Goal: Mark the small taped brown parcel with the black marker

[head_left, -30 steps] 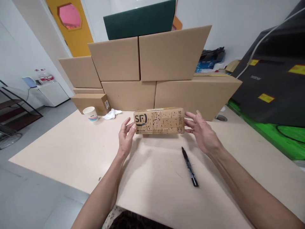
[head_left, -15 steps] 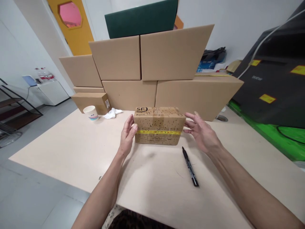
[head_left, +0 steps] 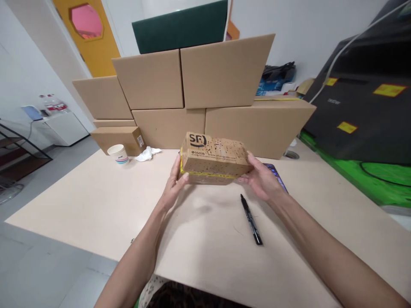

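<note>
Between my hands is a small brown cardboard box, speckled with black marks, lettered "SF" on its upper face and banded with a yellow strip. It is tilted, its lettered face turned up toward me. My left hand grips its left end, thumb on the near side. The right end is held by my right hand, whose fingers go partly out of sight under the box. A black marker pen lies on the table in front of the right hand. Behind that hand, a phone shows in part.
Large cardboard boxes are stacked along the back of the table, topped by a dark green box. A paper cup, a crumpled tissue and a smaller carton sit at the back left. A black-covered machine stands on the right.
My right hand has closed on the box's right end. The box has tipped so its lettered face shows more. A phone has come into sight behind my right hand. The view has shifted slightly.
</note>
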`<state>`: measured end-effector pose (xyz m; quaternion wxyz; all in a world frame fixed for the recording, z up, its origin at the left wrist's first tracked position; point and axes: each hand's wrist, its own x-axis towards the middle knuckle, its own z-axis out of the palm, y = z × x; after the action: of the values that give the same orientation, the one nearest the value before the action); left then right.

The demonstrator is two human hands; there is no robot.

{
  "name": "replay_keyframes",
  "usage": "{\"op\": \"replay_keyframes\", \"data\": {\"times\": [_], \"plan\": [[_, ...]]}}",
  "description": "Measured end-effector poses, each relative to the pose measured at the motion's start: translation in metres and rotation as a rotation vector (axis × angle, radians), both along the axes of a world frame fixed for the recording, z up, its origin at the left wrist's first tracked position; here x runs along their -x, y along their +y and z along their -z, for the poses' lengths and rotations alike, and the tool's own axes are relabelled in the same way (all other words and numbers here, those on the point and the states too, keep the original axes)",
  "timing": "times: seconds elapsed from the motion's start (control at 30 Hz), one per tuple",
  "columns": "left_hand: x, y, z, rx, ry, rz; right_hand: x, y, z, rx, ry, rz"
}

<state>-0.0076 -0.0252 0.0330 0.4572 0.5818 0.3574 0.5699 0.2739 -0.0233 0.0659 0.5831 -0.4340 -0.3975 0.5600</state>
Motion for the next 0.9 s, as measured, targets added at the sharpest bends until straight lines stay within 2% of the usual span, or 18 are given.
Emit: {"op": "replay_keyframes", "data": {"times": [0.17,0.27,0.43,0.73,0.9], "plan": [[0.002,0.009,-0.007,-0.003,-0.389,-0.091,0.007,0.000,0.004,0.114,0.189,-0.090],[0.001,0.008,-0.013,0.041,-0.525,-0.065,0.017,-0.003,0.013,0.179,0.221,-0.175],[0.001,0.003,-0.014,0.102,-0.544,-0.044,0.030,-0.011,0.022,0.202,0.193,-0.287],[-0.002,0.002,-0.001,0.188,-0.481,0.037,0.031,-0.019,0.018,0.126,0.242,-0.437],[-0.004,-0.002,0.001,0.264,-0.456,0.040,0.039,-0.026,0.021,0.206,0.218,-0.571]]}}
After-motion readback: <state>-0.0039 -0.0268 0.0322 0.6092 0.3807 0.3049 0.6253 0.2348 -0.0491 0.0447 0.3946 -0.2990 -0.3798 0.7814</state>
